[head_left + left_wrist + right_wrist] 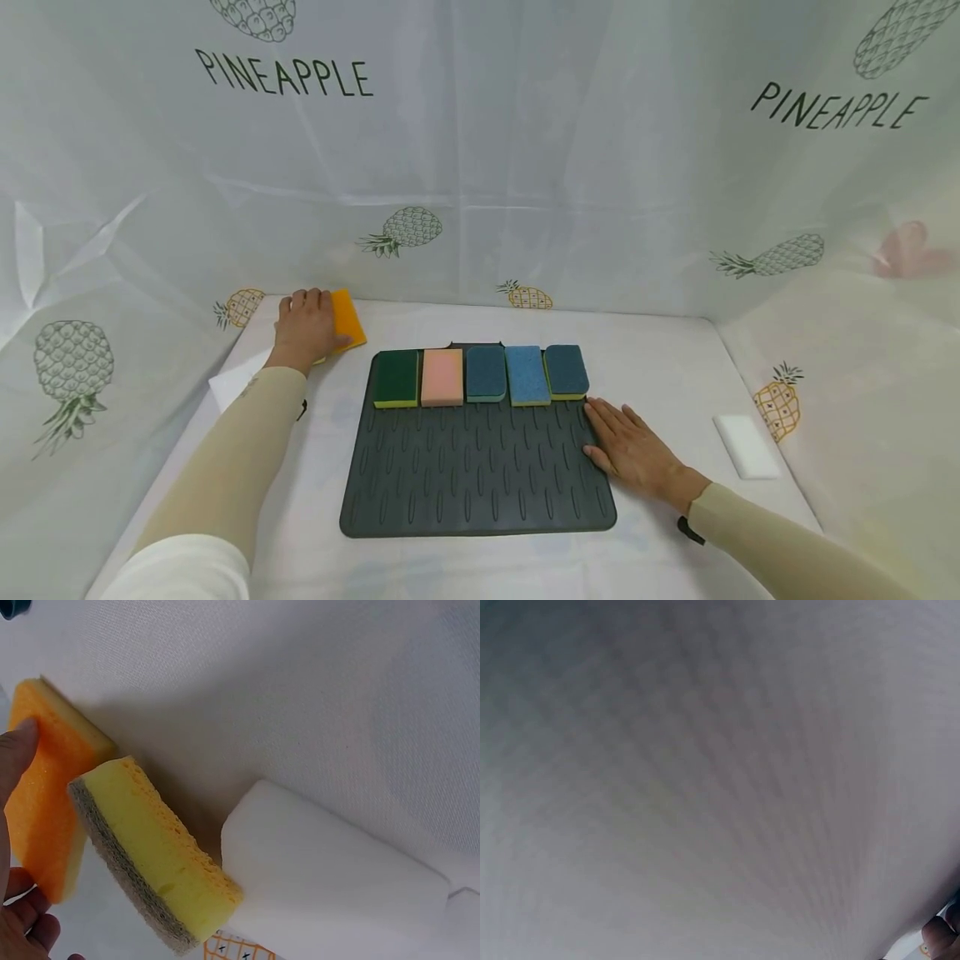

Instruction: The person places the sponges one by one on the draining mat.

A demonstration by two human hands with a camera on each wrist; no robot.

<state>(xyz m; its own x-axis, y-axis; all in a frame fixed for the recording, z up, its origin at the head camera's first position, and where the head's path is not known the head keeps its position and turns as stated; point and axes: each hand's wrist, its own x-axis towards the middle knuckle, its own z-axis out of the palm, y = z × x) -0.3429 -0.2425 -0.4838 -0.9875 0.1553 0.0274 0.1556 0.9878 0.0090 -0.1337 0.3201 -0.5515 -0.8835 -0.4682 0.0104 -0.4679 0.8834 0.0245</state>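
At the back left of the table, my left hand [303,332] grips an orange sponge [347,321], with thumb and fingers on opposite sides of it in the left wrist view. Right beside that one, a yellow sponge [154,847] with a grey-brown scouring side stands tilted against a white block [322,874]. My right hand [633,450] rests, fingers extended, at the right edge of a dark ribbed mat [480,483]. Along the mat's back edge lies a row of sponges: dark green [396,375], pink [442,375], dark blue [486,371], light blue [528,375] and another dark blue [566,371].
Another white block [747,447] lies on the table's right side. White pineapple-print curtains [585,167] rise behind the table and along both sides. Pale, blurred fabric fills most of the right wrist view, with fingers [939,937] at its lower right corner.
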